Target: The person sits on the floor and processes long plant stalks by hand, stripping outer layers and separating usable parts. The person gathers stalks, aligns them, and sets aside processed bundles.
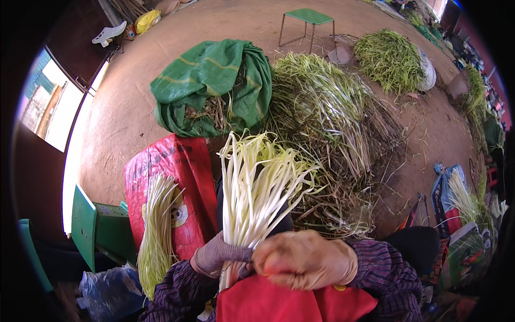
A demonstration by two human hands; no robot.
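Note:
My left hand (223, 255), in a knitted glove, is closed around the lower end of a bunch of pale, long-leaved vegetables (251, 193). The yellowish leaf tips fan out away from me. Close to the stems, on their right side, is my right hand (305, 259) in a tan glove; it is blurred and its fingers are curled. Whether it holds anything cannot be told. Red cloth (269, 302) covers my lap below both hands. A second bundle of pale leaves (155, 237) lies on a red plastic sack (193, 193) to the left.
A green woven sack (213, 80) and a large heap of leafy stalks (322, 100) lie ahead, with dry debris nearer me. Farther off stand a green-topped stool (310, 16) and another leafy pile (388, 60). Green furniture (108, 229) and a blue plastic bag (112, 294) are at left.

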